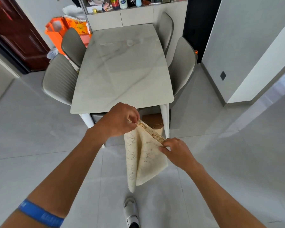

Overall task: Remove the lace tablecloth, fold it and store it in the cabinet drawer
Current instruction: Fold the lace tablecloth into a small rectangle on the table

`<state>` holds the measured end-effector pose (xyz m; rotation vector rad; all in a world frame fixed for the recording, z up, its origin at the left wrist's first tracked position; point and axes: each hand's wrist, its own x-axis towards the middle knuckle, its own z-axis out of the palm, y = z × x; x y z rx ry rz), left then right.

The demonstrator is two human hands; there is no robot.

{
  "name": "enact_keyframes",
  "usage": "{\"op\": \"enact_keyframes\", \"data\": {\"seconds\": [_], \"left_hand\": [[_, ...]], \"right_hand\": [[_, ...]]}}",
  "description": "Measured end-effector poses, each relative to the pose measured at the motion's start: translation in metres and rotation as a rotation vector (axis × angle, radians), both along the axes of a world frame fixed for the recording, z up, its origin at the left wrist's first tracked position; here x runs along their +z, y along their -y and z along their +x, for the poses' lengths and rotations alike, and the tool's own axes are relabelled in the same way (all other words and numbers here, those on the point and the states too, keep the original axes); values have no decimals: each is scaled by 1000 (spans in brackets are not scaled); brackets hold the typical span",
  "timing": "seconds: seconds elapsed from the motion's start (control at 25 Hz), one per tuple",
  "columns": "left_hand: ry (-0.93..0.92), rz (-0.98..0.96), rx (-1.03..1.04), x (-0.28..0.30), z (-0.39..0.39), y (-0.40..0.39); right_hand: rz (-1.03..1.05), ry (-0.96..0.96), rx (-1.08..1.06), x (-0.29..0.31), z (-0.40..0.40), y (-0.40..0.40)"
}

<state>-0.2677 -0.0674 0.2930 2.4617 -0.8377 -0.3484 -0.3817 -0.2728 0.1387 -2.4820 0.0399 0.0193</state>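
The cream lace tablecloth [143, 157] with a gold patterned edge hangs folded in the air in front of the table's near edge. My left hand [120, 120] pinches its upper corner. My right hand [175, 153] grips the gold edge lower and to the right. The cloth's free end droops toward the floor. The marble-look dining table [122, 71] is bare. The pale cabinet [122, 18] stands against the far wall behind the table, its fronts closed.
Several grey chairs [61, 83] stand along both long sides of the table. An orange bag [56, 30] sits at the back left near a dark red door [15, 33]. Bottles and clutter fill the shelf above the cabinet. My shoe [130, 211] is on the grey tiled floor.
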Motion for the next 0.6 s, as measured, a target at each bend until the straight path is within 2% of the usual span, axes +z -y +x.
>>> {"op": "enact_keyframes", "data": {"seconds": [0.2, 0.36, 0.48, 0.6], "left_hand": [[48, 87, 198, -13, 17, -20], [-93, 114, 292, -34, 24, -33], [-151, 53, 313, -49, 22, -38], [-127, -53, 344, -51, 19, -36]], "right_hand": [[-153, 168, 48, 17, 21, 7], [-216, 148, 126, 27, 26, 14], [-187, 105, 123, 33, 28, 21], [-174, 117, 120, 40, 29, 30]]}}
